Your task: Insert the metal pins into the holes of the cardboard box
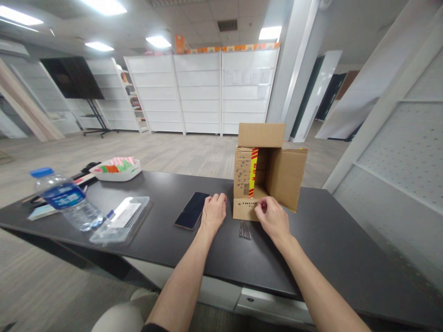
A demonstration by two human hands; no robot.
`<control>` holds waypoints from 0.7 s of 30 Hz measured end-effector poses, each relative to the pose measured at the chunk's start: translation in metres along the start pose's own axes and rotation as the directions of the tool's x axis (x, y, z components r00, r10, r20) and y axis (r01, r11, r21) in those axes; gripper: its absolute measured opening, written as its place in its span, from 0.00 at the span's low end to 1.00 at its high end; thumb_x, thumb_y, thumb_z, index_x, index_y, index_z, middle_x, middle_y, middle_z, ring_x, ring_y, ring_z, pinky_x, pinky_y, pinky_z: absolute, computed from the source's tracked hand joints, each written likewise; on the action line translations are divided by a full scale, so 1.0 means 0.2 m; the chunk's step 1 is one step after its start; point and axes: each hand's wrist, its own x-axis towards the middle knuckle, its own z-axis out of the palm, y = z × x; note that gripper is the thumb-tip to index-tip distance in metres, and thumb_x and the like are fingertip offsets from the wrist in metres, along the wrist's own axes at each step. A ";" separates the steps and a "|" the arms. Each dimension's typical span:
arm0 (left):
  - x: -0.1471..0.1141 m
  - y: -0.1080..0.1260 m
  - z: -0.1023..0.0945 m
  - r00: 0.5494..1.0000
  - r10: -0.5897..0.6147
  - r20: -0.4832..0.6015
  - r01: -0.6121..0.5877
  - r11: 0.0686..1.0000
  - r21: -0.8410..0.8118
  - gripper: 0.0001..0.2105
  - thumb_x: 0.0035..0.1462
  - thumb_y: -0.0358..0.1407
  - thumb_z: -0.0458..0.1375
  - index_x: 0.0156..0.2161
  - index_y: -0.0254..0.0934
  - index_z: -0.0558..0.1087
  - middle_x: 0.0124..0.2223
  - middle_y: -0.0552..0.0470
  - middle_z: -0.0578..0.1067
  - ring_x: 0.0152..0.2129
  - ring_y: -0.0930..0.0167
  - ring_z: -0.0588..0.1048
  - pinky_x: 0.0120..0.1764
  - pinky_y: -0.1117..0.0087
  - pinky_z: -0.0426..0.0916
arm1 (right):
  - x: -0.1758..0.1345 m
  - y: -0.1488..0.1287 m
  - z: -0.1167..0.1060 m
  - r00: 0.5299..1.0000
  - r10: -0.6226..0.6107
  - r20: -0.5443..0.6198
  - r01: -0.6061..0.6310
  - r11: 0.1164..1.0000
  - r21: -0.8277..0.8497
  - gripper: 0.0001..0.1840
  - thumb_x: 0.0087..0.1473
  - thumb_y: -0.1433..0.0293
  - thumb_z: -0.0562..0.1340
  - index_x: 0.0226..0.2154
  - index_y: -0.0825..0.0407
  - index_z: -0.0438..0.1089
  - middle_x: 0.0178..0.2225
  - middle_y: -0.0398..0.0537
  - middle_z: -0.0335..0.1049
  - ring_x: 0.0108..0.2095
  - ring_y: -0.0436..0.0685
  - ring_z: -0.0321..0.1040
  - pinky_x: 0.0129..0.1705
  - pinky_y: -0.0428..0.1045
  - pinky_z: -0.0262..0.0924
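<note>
An open cardboard box (242,171) stands on the table, its opening towards me. Dark dots run in rows along its low front flap (244,212), and grey round heads dot its left side. At the flap's right end my right hand (273,218) is closed in a pinch; whatever its fingertips hold is too small to make out. Several thin metal nails or screws (244,230) lie side by side in front of the flap. My left hand (213,213) rests on the table with loosely bent fingers, holding nothing visible, beside a dark smartphone (191,211).
On the left of the dark table (166,246) are a clear plastic case (121,219) and a water bottle (67,198) tilted over. Behind them sits a white basket (134,171) with colourful packets. A white perforated partition (398,152) borders the right side.
</note>
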 end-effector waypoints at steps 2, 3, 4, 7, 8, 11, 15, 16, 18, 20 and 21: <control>0.00 0.00 0.00 1.000 0.001 -0.001 -0.001 1.000 0.001 0.08 0.65 0.30 0.48 0.41 0.40 0.69 0.38 0.51 0.74 0.39 0.68 0.73 0.47 0.64 0.61 | 0.00 0.00 0.01 1.000 -0.005 -0.004 0.005 1.000 0.005 0.05 0.57 0.68 0.57 0.34 0.50 0.67 0.36 0.47 0.73 0.36 0.57 0.68 0.33 0.48 0.51; 0.00 0.00 0.00 1.000 0.001 -0.005 -0.001 1.000 0.001 0.08 0.65 0.30 0.48 0.41 0.40 0.69 0.38 0.51 0.74 0.39 0.68 0.73 0.48 0.64 0.61 | 0.00 0.01 0.01 1.000 -0.009 -0.005 0.009 1.000 0.008 0.05 0.56 0.67 0.57 0.34 0.50 0.67 0.36 0.48 0.73 0.36 0.57 0.68 0.33 0.48 0.51; 0.00 0.00 0.00 1.000 0.003 -0.008 -0.003 1.000 0.000 0.08 0.65 0.30 0.48 0.41 0.40 0.69 0.38 0.51 0.74 0.38 0.68 0.73 0.48 0.64 0.61 | -0.01 0.01 0.02 1.000 -0.011 -0.007 0.011 1.000 0.012 0.05 0.56 0.67 0.57 0.34 0.50 0.67 0.36 0.48 0.73 0.36 0.57 0.68 0.33 0.48 0.51; 0.00 0.00 0.01 1.000 0.006 -0.013 -0.006 1.000 -0.002 0.08 0.65 0.30 0.48 0.41 0.40 0.69 0.39 0.51 0.74 0.39 0.68 0.73 0.48 0.65 0.61 | 0.00 0.02 0.02 1.000 -0.020 -0.008 0.020 0.999 0.027 0.05 0.56 0.66 0.57 0.34 0.50 0.66 0.35 0.48 0.72 0.35 0.57 0.68 0.33 0.48 0.53; 0.00 0.00 0.01 1.000 0.006 -0.012 -0.006 1.000 -0.003 0.08 0.65 0.30 0.48 0.41 0.40 0.69 0.39 0.51 0.74 0.39 0.68 0.73 0.48 0.65 0.61 | 0.00 0.02 0.02 1.000 -0.025 -0.009 0.025 0.999 0.034 0.05 0.56 0.66 0.57 0.33 0.50 0.66 0.34 0.48 0.72 0.35 0.57 0.68 0.33 0.48 0.53; 0.00 0.00 0.00 1.000 0.003 -0.013 -0.003 1.000 -0.005 0.08 0.65 0.30 0.48 0.41 0.40 0.69 0.39 0.51 0.74 0.38 0.68 0.72 0.48 0.65 0.61 | 0.00 0.02 0.02 0.999 -0.050 -0.015 0.051 0.996 0.066 0.06 0.56 0.65 0.55 0.32 0.50 0.65 0.34 0.48 0.72 0.35 0.58 0.69 0.34 0.49 0.55; 0.00 0.00 0.00 1.000 0.004 -0.014 -0.004 1.000 -0.012 0.08 0.64 0.30 0.48 0.41 0.41 0.69 0.39 0.50 0.74 0.38 0.68 0.72 0.48 0.65 0.61 | 0.01 0.02 0.02 0.996 -0.076 -0.048 0.081 0.990 0.114 0.05 0.56 0.67 0.54 0.32 0.49 0.63 0.33 0.49 0.71 0.33 0.58 0.68 0.36 0.50 0.58; 0.00 0.00 0.00 1.000 0.003 -0.012 -0.003 1.000 -0.014 0.08 0.64 0.30 0.48 0.41 0.41 0.69 0.39 0.50 0.74 0.38 0.68 0.72 0.48 0.65 0.61 | 0.01 0.01 0.02 0.995 -0.084 -0.060 0.091 0.988 0.127 0.05 0.55 0.67 0.54 0.33 0.49 0.63 0.33 0.49 0.71 0.33 0.58 0.68 0.36 0.51 0.58; 0.00 0.00 0.00 1.000 -0.001 -0.007 0.001 1.000 -0.015 0.08 0.64 0.30 0.48 0.41 0.41 0.68 0.39 0.50 0.74 0.39 0.68 0.73 0.48 0.65 0.61 | 0.01 0.01 0.01 0.990 -0.106 -0.089 0.118 0.981 0.151 0.06 0.54 0.68 0.54 0.34 0.50 0.64 0.34 0.50 0.71 0.33 0.58 0.68 0.37 0.51 0.59; 0.00 0.00 0.00 1.000 -0.003 -0.006 0.003 1.000 -0.017 0.08 0.65 0.30 0.47 0.41 0.41 0.68 0.39 0.50 0.74 0.39 0.68 0.73 0.49 0.65 0.61 | 0.00 0.00 0.00 0.984 -0.129 -0.123 0.149 0.975 0.166 0.07 0.54 0.68 0.54 0.35 0.50 0.65 0.36 0.51 0.72 0.34 0.58 0.68 0.39 0.51 0.60; 0.00 0.00 0.00 1.000 -0.005 -0.006 0.004 1.000 -0.019 0.08 0.65 0.30 0.47 0.41 0.41 0.68 0.39 0.50 0.74 0.39 0.68 0.73 0.49 0.65 0.61 | 0.00 -0.01 0.00 0.980 -0.141 -0.140 0.164 0.972 0.170 0.07 0.54 0.69 0.54 0.35 0.51 0.66 0.36 0.52 0.71 0.34 0.58 0.67 0.39 0.52 0.60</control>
